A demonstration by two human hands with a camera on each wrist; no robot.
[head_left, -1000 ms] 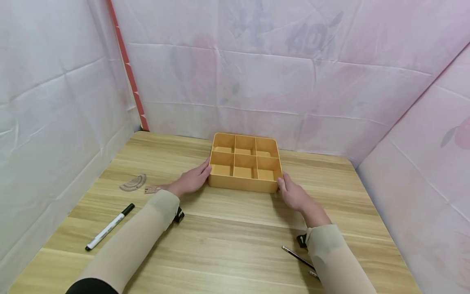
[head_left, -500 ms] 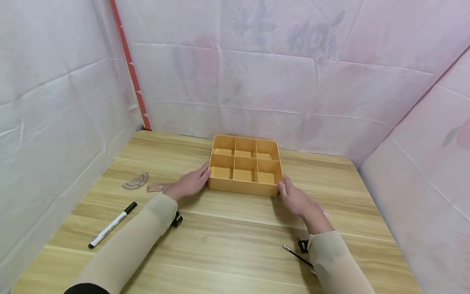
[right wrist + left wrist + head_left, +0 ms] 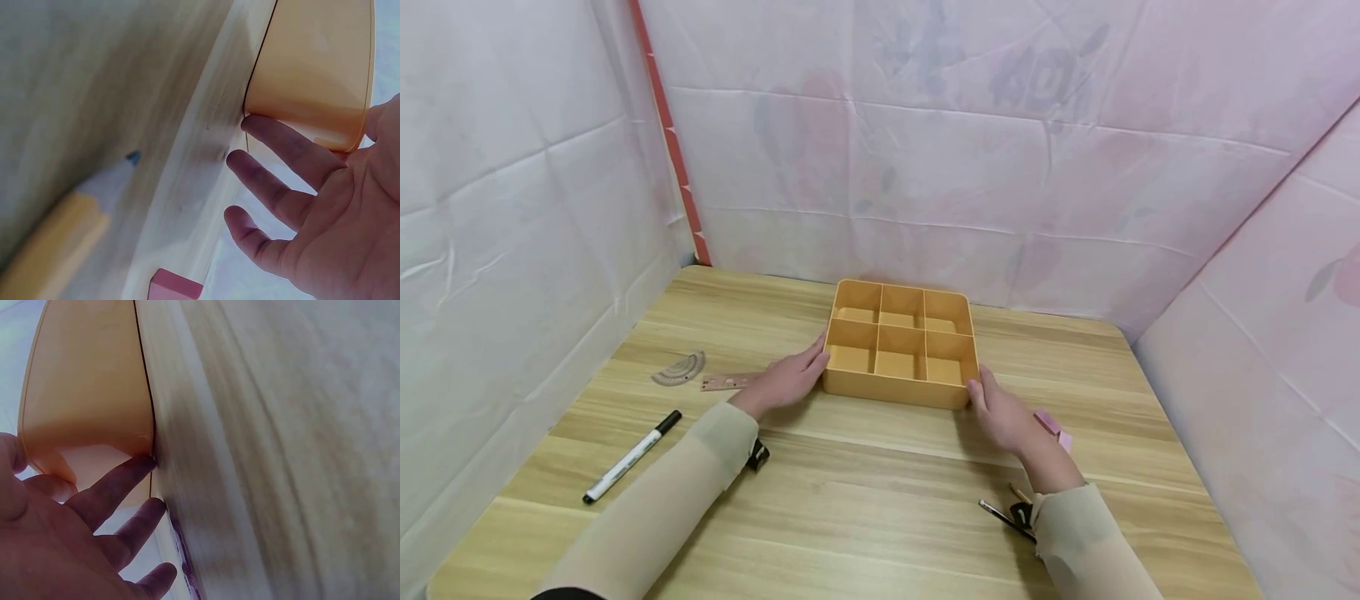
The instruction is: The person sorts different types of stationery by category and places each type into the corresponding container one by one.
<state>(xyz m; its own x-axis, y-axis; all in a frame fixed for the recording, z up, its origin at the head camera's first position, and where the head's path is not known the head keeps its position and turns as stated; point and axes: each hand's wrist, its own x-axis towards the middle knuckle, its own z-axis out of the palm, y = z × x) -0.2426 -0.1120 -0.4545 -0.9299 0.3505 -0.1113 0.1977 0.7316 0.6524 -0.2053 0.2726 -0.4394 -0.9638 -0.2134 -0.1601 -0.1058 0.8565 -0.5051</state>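
**Organizer box drawn a little nearer, one hand on each side**

Over the last second I've seen the six-compartment orange organizer box (image 3: 895, 390) come a short way toward me across the wood-grain table (image 3: 850, 508), and its gap from the printed sheet (image 3: 940, 167) behind has grown. It sits upright near the far edge, roughly midway between the sides.

Through the head camera I have the left hand (image 3: 786, 382) and the right hand (image 3: 1003, 415) gripping the two near corners, each thumb toward the front and the fingers along the side. The wrist views show a middle fingertip down at the base on either side, with the outer fingers spread and off the box. The base seems to lie flat; I can't rule out a slight lift.

With both hands travelling back together, I now see two pink blocks (image 3: 1047, 422), likely erasers, beside the right wrist. The pencil (image 3: 1003, 518) lies by the right cuff, and the right wrist view catches a sharpened yellow pencil (image 3: 56, 250) up close. By the left arm are the protractor (image 3: 678, 369), the ruler (image 3: 718, 382), partly behind that wrist, and the capped marker (image 3: 632, 458).

My read: this is a small repositioning of the box, evenly held, with the stationery untouched.
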